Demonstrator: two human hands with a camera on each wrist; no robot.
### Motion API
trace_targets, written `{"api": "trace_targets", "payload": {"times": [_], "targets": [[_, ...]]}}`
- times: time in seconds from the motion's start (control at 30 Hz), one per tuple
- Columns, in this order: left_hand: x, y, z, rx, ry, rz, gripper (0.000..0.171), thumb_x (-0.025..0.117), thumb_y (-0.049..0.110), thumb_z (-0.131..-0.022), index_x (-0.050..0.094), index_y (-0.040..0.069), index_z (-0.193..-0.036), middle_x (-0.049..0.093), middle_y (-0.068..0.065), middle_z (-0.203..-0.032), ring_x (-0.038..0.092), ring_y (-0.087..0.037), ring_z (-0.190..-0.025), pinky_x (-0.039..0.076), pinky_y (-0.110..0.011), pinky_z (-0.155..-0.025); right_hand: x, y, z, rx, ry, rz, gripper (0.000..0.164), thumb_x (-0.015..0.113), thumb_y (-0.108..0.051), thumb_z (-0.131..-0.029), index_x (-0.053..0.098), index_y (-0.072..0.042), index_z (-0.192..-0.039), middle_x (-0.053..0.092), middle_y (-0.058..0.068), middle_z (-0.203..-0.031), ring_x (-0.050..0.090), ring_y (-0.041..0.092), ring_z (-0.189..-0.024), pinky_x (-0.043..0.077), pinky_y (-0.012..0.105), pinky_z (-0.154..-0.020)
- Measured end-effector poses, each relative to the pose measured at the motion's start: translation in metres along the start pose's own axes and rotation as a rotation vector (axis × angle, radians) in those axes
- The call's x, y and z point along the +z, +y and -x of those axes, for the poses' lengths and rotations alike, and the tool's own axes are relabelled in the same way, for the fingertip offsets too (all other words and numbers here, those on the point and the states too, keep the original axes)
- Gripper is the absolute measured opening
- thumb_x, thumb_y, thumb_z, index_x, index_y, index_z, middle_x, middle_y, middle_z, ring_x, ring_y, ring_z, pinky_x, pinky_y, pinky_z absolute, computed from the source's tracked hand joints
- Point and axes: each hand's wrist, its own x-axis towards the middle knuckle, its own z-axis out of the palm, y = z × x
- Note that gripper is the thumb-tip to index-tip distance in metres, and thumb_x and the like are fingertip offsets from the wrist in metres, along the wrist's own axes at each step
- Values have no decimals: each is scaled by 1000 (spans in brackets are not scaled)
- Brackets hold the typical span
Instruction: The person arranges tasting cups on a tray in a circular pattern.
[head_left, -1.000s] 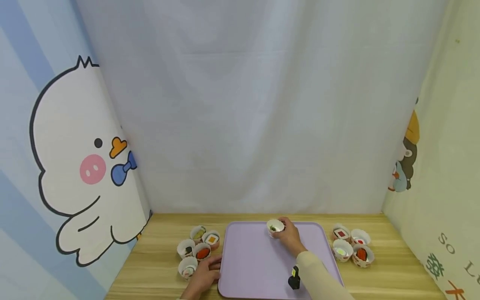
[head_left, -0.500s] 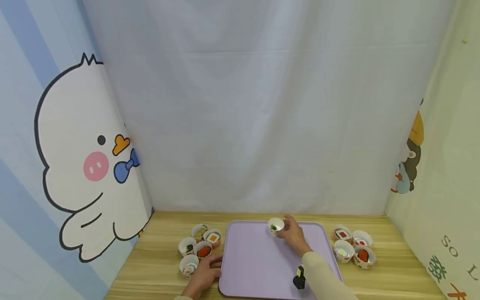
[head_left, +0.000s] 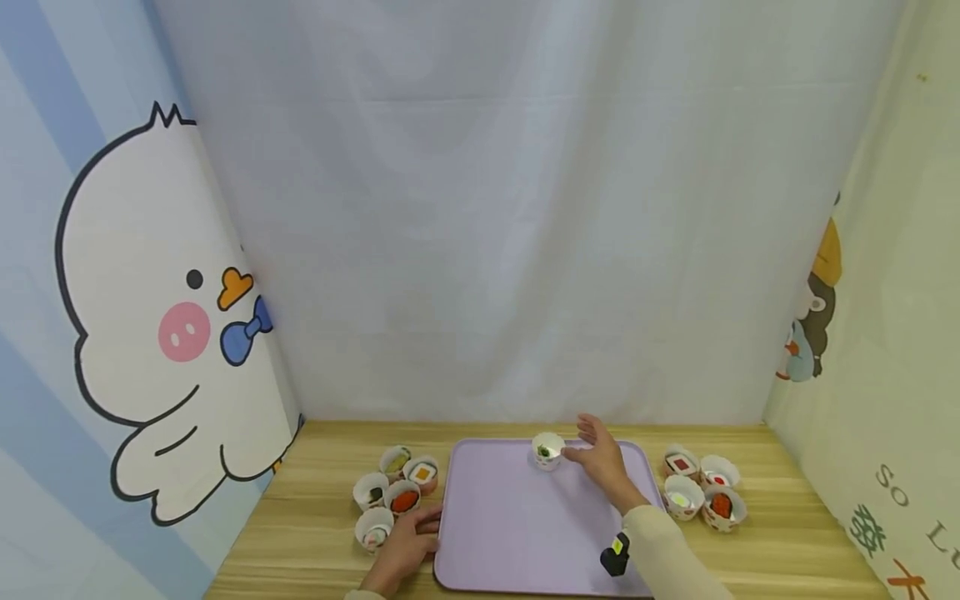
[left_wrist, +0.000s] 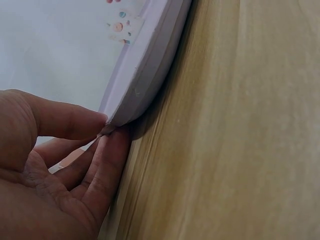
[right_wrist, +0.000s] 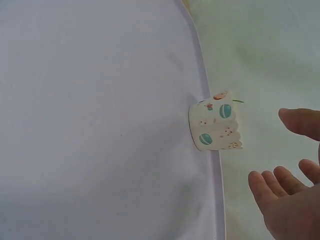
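A white patterned paper cup [head_left: 548, 451] with something green in it stands upright at the far edge of the lilac tray [head_left: 517, 527]. Just to its right is my right hand [head_left: 604, 467], fingers spread and thumb apart, holding nothing. The right wrist view shows a gap between that hand [right_wrist: 292, 202] and the cup's printed side [right_wrist: 216, 126]. On the tray's near left side, my left hand [head_left: 407, 546] is at the edge. Seen from the left wrist, the thumb and fingertips of the hand [left_wrist: 55, 165] pinch the tray's rim [left_wrist: 142, 85].
Left of the tray, several similar cups [head_left: 374, 529] with coloured contents crowd together beside my left hand. Several more cups [head_left: 683, 497] stand right of the tray. A grey-white curtain [head_left: 480, 250] closes off the back of the wooden table [head_left: 300, 542].
My right hand has let go of the paper cup and drawn back to the right, its fingers spreading. The cup stays at the tray's far edge; my left hand keeps its place.
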Motion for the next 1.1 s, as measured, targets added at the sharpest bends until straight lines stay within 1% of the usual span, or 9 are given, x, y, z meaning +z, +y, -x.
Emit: {"api": "trace_targets", "payload": {"times": [0.2, 0.3, 0.43, 0.53, 0.7, 0.9, 1.1], "targets": [[-1, -1, 1, -4, 4, -11, 65, 56, -13, -73, 46, -14, -137, 63, -30, -122, 64, -31, -110, 59, -38, -75, -10, -6, 12, 10, 0, -25, 73, 74, -6, -83, 39, -6, -147, 46, 20, -148, 44, 39, -136, 43, 52, -107], [-1, 1, 3, 1, 7, -8, 64, 57, -12, -73, 47, -14, -136, 63, -30, -121, 64, -30, -109, 59, -37, -75, -13, -9, 18, -9, 10, -37, 72, 74, -6, -82, 40, -3, -146, 46, 22, -147, 45, 39, -136, 40, 52, -110], [-2, 2, 4, 6, 5, 2, 64, 57, -12, -72, 47, -14, -136, 63, -30, -121, 64, -30, -108, 59, -38, -74, -17, -14, 27, -39, 27, -49, 70, 75, -6, -82, 43, -4, -144, 49, 21, -145, 46, 38, -135, 38, 50, -112], [-1, 2, 4, 7, -2, 14, 65, 56, -12, -72, 46, -14, -137, 63, -30, -121, 64, -29, -108, 59, -37, -74, -22, -15, 35, -61, 25, -37, 67, 74, -7, -83, 44, -6, -143, 50, 19, -145, 46, 37, -136, 38, 50, -112], [0, 1, 4, 14, -2, 20, 66, 56, -12, -72, 46, -15, -137, 63, -31, -121, 64, -29, -108, 59, -37, -74, -35, -17, 49, -89, 16, -3, 67, 74, -7, -83, 44, -4, -143, 49, 19, -145, 45, 36, -137, 39, 49, -111], [1, 0, 3, 10, 3, 23, 66, 56, -12, -72, 46, -14, -137, 63, -30, -121, 64, -28, -107, 59, -37, -73, -54, -18, 65, -123, 30, 44, 65, 75, -8, -83, 45, -2, -141, 50, 20, -145, 46, 37, -136, 40, 49, -110], [0, 0, 1, 7, 3, 24, 67, 56, -13, -71, 46, -14, -137, 64, -30, -121, 64, -28, -108, 59, -36, -74, -75, -13, 78, -162, 49, 96, 67, 75, -11, -84, 44, 0, -142, 50, 23, -144, 46, 39, -134, 40, 50, -108]]}}
